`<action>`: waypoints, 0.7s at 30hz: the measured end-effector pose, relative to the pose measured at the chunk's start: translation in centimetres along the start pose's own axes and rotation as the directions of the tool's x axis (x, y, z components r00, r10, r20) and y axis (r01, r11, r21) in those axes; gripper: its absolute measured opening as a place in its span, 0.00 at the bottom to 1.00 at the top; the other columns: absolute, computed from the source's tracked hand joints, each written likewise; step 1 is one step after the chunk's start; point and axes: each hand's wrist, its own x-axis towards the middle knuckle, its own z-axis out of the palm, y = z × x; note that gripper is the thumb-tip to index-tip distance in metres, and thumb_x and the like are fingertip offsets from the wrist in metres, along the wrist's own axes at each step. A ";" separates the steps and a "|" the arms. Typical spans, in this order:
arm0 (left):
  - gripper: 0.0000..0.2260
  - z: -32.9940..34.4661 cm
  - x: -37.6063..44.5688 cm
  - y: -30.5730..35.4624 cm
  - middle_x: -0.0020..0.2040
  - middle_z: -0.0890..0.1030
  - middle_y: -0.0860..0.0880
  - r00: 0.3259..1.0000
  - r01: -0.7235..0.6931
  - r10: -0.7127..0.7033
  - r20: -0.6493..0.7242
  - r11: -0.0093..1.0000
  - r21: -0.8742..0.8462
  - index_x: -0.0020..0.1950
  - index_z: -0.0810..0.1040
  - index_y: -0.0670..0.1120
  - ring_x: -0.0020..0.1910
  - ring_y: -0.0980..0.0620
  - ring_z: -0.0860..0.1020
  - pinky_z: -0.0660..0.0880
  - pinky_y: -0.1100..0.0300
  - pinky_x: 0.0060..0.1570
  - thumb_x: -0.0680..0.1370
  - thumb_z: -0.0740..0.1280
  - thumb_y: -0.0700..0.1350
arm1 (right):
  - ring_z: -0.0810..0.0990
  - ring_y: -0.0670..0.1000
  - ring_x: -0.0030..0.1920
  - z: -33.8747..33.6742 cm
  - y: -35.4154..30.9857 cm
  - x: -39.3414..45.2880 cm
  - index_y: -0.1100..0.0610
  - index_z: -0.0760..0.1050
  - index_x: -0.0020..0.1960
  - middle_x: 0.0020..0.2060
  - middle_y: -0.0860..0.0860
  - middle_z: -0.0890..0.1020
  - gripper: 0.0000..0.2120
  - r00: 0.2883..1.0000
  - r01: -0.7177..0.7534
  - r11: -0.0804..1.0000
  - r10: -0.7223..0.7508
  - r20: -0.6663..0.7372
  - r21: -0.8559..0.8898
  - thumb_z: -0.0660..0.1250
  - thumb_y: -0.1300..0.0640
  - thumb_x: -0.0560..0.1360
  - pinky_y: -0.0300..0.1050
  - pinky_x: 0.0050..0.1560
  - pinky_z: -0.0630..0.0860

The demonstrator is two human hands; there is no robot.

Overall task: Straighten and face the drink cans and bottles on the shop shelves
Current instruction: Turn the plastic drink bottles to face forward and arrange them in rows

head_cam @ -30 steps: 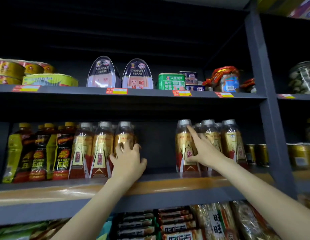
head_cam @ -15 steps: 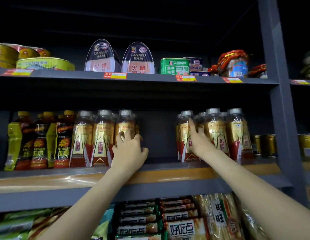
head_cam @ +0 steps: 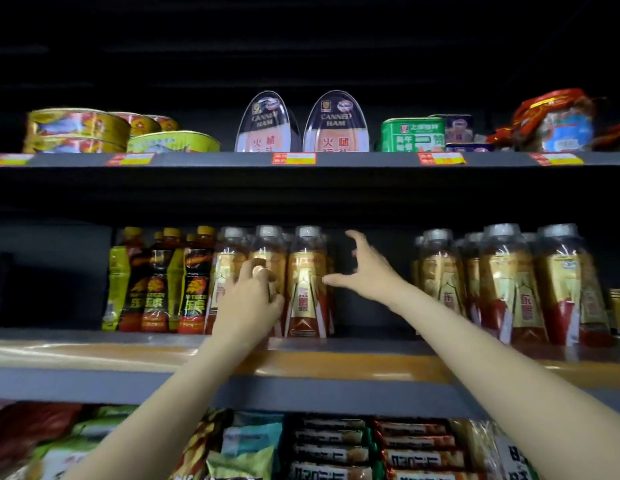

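Middle shelf of a dark grey metal shop rack (head_cam: 301, 389), seen from below. The left hand (head_cam: 247, 303) lies against the front of a clear, silver-capped drink bottle with a gold-and-red label (head_cam: 268, 268), its fingers curled round the bottle's body. This bottle stands upright, second in a front row of three alike; the rightmost bottle of the row (head_cam: 306, 285) stands just beside it, facing forward. The right hand (head_cam: 365, 271) hangs in the dark gap to the right of that row, fingers spread apart and bent like a claw, thumb tip close to the rightmost bottle's side, holding nothing. A second group of like bottles (head_cam: 502, 285) stands well apart to the right. Dark bottles with yellow caps and yellow-green labels (head_cam: 156, 282) stand left of the row. Canned ham tins (head_cam: 301, 124) occupy the shelf above
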 end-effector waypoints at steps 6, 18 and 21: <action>0.18 1.1 0.3 -0.6 0.74 0.56 0.50 1.000 0.000 -0.002 -0.012 0.993 -0.119 0.65 0.71 0.47 0.64 0.41 0.71 0.73 0.47 0.61 0.76 0.65 0.47 | 0.61 0.58 0.73 4.9 -0.7 3.1 0.52 0.44 0.78 0.74 0.57 0.61 0.52 0.996 -0.087 0.985 0.085 0.025 0.149 0.76 0.50 0.67 0.57 0.70 0.64; 0.17 0.9 0.0 0.0 0.74 0.58 0.44 0.995 -0.033 0.021 -0.097 0.992 -0.125 0.67 0.69 0.44 0.69 0.42 0.64 0.67 0.49 0.67 0.78 0.61 0.45 | 0.74 0.49 0.57 -1.1 -0.5 -4.7 0.49 0.59 0.70 0.60 0.49 0.74 0.42 0.944 -0.084 0.847 0.236 -0.230 0.525 0.78 0.59 0.64 0.51 0.57 0.75; 0.17 -1.1 -1.3 0.9 0.69 0.67 0.46 0.936 -0.239 0.168 -0.310 0.949 -0.206 0.67 0.70 0.44 0.65 0.49 0.69 0.68 0.60 0.60 0.78 0.62 0.42 | 0.77 0.52 0.57 -3.2 -0.6 -7.0 0.52 0.60 0.69 0.59 0.51 0.75 0.36 0.878 -0.047 0.589 0.409 -0.248 0.806 0.76 0.62 0.67 0.55 0.55 0.76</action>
